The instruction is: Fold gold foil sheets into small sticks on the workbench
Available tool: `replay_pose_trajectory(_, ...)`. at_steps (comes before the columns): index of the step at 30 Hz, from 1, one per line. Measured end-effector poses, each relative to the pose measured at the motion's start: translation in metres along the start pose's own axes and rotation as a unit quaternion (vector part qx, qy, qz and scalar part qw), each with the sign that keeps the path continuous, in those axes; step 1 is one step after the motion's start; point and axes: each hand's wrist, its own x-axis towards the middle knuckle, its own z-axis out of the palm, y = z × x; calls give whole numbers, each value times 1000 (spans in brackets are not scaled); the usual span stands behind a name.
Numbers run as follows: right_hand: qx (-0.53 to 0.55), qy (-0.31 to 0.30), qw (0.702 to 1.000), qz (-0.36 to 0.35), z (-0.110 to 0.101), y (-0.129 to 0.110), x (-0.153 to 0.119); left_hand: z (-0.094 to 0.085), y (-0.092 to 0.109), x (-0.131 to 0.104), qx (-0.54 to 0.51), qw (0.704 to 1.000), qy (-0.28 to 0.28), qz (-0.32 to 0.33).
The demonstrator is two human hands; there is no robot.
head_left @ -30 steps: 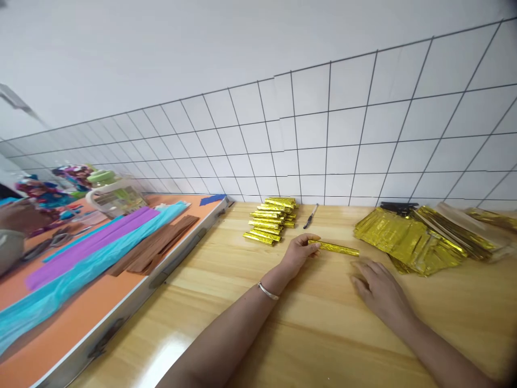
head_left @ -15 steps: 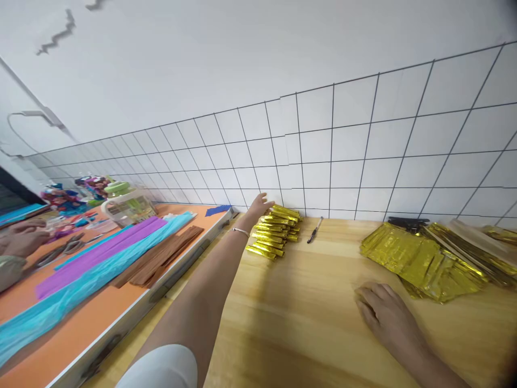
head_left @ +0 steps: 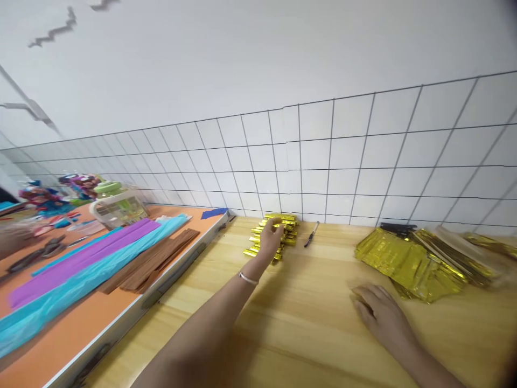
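Observation:
My left hand (head_left: pixel 270 241) is over the near side of a pile of gold foil rolls (head_left: pixel 288 236), hiding part of it. Its fingers are loosely curved with a gap at the thumb, and nothing shows between them. On the wooden table, to the right, my right hand (head_left: pixel 383 312) rests palm down, thumb apart from the fingers, slightly blurred. Just beyond it lies a stack of fringed gold foil sheets (head_left: pixel 404 261). A pen (head_left: pixel 311 235) lies between the rolls and the sheets.
On the left, an orange-topped table (head_left: pixel 95 330) bears purple (head_left: pixel 86 261), turquoise (head_left: pixel 52 293) and brown (head_left: pixel 153 261) crepe paper strips, scissors (head_left: pixel 38 254) and a green-lidded container (head_left: pixel 117 202). A co-worker's blurred hand (head_left: pixel 12 240) is at the far left. A gridded white wall (head_left: pixel 315 156) stands behind.
My left hand has drawn back from behind the gold foil rolls toward me, now crossing in front of them. My right hand has barely moved. The view has turned slightly.

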Motion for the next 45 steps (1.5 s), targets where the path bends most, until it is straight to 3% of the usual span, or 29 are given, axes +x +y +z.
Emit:
replay_pose_trajectory(6,-62,41,997,36,-25,3,13,61,-18,-81,-63,984,-164,-26)
replay_pose_trajectory(10,-160,48,985,46,-40,26,30,82,-28,-109,-76,974,-210,-38)
replay_pose_trajectory(12,-199,24,976,78,-42,45,35,89,-33,-117,-75,974,-213,-34)
replay_pose_trajectory(14,-208,1,971,118,-40,65,35,93,-37,-123,-69,974,-215,-25)
replay_pose_trajectory(19,-175,-21,977,118,-29,97,25,95,-41,-128,-46,973,-225,-7)
replay_pose_trajectory(30,-73,-74,985,135,-36,123,31,92,-38,-127,-1,976,-217,11)
replay_pose_trajectory(38,-61,-59,991,104,-34,126,17,90,-35,-129,-6,977,-212,14)
replay_pose_trajectory(40,-67,-16,993,94,-37,119,15,90,-35,-129,-10,976,-218,13)
replay_pose_trajectory(42,-59,87,992,75,-44,103,17,89,-35,-129,-15,974,-224,13)
replay_pose_trajectory(43,-38,153,986,56,-49,90,19,88,-34,-130,-19,974,-227,16)
replay_pose_trajectory(45,50,211,976,8,-58,57,23,86,-30,-132,-31,972,-234,25)
